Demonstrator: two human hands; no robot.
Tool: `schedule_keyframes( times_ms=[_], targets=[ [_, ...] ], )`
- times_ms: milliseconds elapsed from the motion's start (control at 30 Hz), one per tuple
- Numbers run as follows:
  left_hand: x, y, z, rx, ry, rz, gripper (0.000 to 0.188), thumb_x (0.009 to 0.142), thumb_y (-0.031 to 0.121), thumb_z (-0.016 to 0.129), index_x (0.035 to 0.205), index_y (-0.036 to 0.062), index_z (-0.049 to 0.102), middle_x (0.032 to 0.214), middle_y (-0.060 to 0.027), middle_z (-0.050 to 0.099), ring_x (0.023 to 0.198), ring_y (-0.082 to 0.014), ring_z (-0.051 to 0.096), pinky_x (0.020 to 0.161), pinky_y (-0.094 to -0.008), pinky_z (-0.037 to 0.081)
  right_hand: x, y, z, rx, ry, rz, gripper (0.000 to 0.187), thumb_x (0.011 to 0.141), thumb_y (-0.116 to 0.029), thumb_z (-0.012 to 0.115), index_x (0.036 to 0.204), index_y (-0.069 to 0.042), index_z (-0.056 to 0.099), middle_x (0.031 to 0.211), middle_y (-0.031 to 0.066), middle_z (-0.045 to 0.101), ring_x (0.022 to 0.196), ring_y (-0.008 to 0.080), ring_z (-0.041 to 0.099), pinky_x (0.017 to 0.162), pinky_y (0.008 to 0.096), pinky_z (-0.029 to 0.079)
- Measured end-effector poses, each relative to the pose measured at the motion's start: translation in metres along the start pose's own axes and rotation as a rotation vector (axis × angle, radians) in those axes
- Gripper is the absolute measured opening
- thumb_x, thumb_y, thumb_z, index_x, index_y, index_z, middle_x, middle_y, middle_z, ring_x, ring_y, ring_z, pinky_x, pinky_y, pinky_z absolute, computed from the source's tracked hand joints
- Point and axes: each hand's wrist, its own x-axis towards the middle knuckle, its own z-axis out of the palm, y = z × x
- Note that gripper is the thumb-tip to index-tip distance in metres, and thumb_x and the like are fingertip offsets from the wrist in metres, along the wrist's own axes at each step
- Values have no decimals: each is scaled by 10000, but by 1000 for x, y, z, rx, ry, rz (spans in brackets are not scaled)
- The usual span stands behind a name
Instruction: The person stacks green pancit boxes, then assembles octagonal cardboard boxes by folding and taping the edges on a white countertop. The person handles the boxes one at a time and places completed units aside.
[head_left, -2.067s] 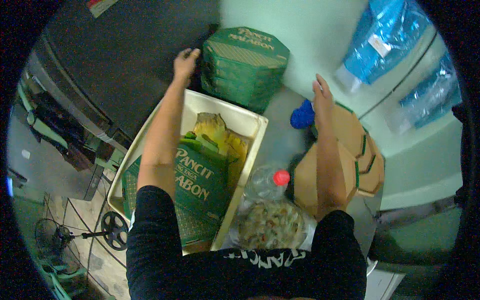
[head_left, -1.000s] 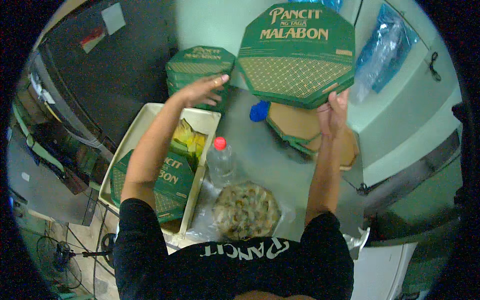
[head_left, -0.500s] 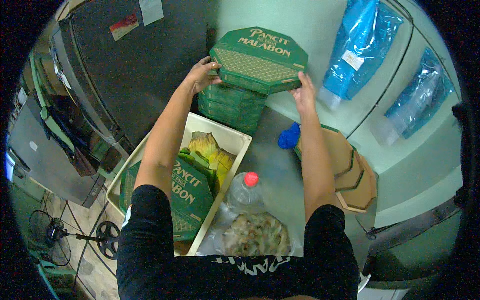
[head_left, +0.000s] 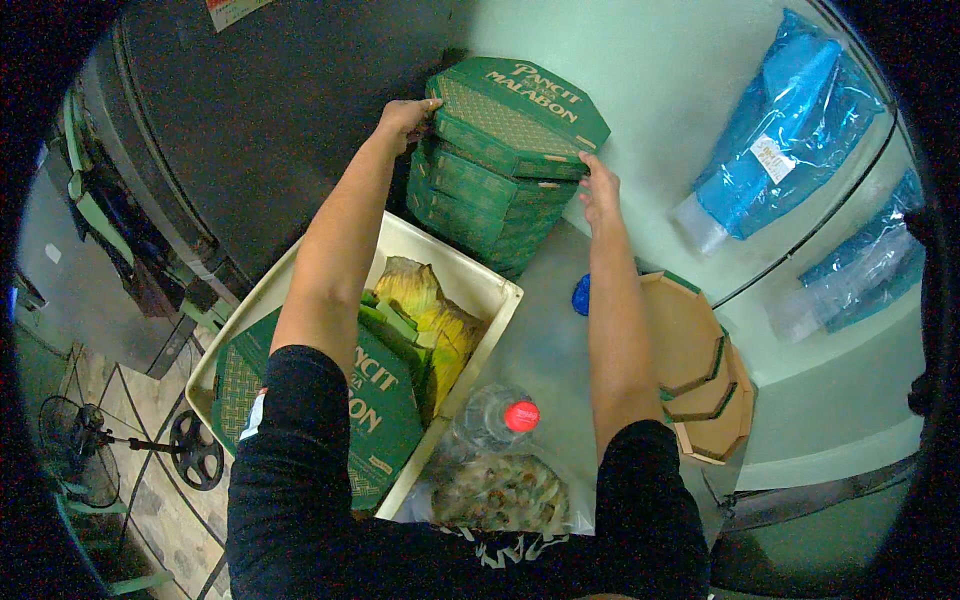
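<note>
At the far end of the table stands a stack of green octagonal cardboard boxes [head_left: 485, 210] against the wall. Its topmost box [head_left: 500, 115] has gold lettering and a patterned lid, and appears to rest on the others. My left hand [head_left: 408, 118] grips that box at its left corner, fingers curled. On the opposite side, my right hand [head_left: 600, 188] holds its right corner with the thumb near the lid's edge; part of the fingers is hidden behind the box. Both arms are stretched far forward.
Nearer, a cream plastic crate [head_left: 505, 300] holds banana leaves [head_left: 440, 315] and another green box [head_left: 385, 440]. Beside it stand a clear bottle with a red cap [head_left: 521, 416] and a plastic bag of brownish food [head_left: 505, 492]. Open brown trays [head_left: 680, 330], a blue bundle [head_left: 581, 295] and hanging blue packages [head_left: 785, 120] are right.
Both hands have lowered the green box onto the stack, where it now lines up more closely with the boxes beneath. The view has shifted a little.
</note>
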Motion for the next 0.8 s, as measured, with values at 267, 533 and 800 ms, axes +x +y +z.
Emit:
schedule_keyframes(
  times_ms=[267, 533, 800],
  targets=[
    [-4, -14, -4, 57, -2, 51, 434, 747, 389, 798, 926, 8, 693, 885, -87, 667, 731, -182, 580, 659, -317, 462, -10, -9, 2, -19, -48, 108, 749, 720, -444, 689, 1313, -24, 507, 1396, 147, 451, 1269, 304, 396, 1020, 496, 290],
    [-25, -6, -3, 203, 43, 192, 453, 727, 419, 804, 698, -17, 684, 650, -93, 630, 550, -175, 546, 538, -312, 425, -17, -4, 4, 29, -56, 90, 741, 734, -437, 662, 1304, 11, 507, 1436, 182, 414, 1325, 321, 350, 1067, 497, 233],
    [-24, -7, -3, 604, 160, 222, 622, 734, 596, 720, 842, -16, 728, 814, -124, 696, 754, -219, 642, 736, -347, 489, -6, 3, 1, -77, -9, 77, 726, 797, -487, 627, 1310, 14, 515, 1403, 187, 454, 1269, 308, 440, 1053, 436, 306]
  ],
)
